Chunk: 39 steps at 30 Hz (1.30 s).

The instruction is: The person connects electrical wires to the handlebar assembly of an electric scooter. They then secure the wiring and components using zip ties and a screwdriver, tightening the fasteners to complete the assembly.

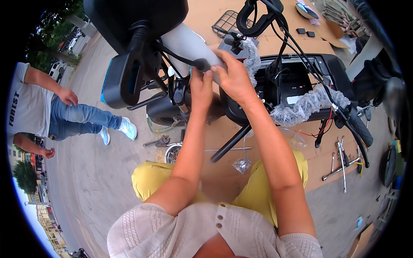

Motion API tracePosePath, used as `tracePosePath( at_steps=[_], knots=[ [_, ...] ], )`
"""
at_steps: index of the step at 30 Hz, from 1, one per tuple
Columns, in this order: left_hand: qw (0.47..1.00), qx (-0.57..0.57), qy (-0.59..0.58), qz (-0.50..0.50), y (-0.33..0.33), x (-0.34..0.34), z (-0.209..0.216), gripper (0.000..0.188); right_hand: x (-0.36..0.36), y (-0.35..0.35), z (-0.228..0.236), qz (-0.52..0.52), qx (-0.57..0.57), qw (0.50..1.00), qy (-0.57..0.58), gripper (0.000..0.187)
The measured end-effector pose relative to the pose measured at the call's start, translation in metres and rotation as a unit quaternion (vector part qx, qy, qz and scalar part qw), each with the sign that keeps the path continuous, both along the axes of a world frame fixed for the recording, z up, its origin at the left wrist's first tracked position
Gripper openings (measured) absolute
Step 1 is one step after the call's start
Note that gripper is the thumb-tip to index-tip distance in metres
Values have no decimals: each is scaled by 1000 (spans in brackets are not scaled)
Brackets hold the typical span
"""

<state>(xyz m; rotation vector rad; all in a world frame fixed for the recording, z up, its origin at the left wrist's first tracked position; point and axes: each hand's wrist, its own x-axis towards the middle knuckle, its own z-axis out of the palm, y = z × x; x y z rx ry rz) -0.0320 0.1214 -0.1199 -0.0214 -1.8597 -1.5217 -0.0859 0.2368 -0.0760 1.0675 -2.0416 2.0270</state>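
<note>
A partly assembled electric bike lies before me, with a thick white frame tube point(189, 41) slanting down from a black seat point(150, 13). A black cable runs to a round black rubber plug point(200, 64) in the tube's side. My left hand point(201, 90) is closed from below, its thumb and fingertips pressed together at the plug's lower edge. Around the tube curls my right hand point(235, 79), with its thumb beside the plug. Part of its fingers is hidden behind the tube. A black wheel point(163, 109) shows to the left of my hands.
Plastic-wrapped bars point(301, 107) and loose cables lie right of my arms, beside an open black compartment point(297, 79). Wrenches point(342, 165) rest on cardboard. A small bag of hardware point(241, 165) lies between my knees. At the left stands another person point(34, 103).
</note>
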Motion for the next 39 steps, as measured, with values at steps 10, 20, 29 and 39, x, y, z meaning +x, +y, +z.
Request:
tracePosePath(
  at_steps=[10, 20, 29, 39],
  knots=[
    [997, 22, 61, 51, 15, -5, -7, 43, -4, 7, 11, 51, 34, 997, 41, 44],
    [999, 33, 29, 13, 2, -4, -9, 34, -21, 10, 11, 168, 1, 985, -38, 55],
    [999, 42, 23, -3, 1, -1, -4, 35, -22, 15, 20, 176, 35, 983, -47, 53],
    [999, 29, 13, 4, 6, 1, -2, 45, -16, 0, 1, 105, -53, 991, -63, 51]
  ],
)
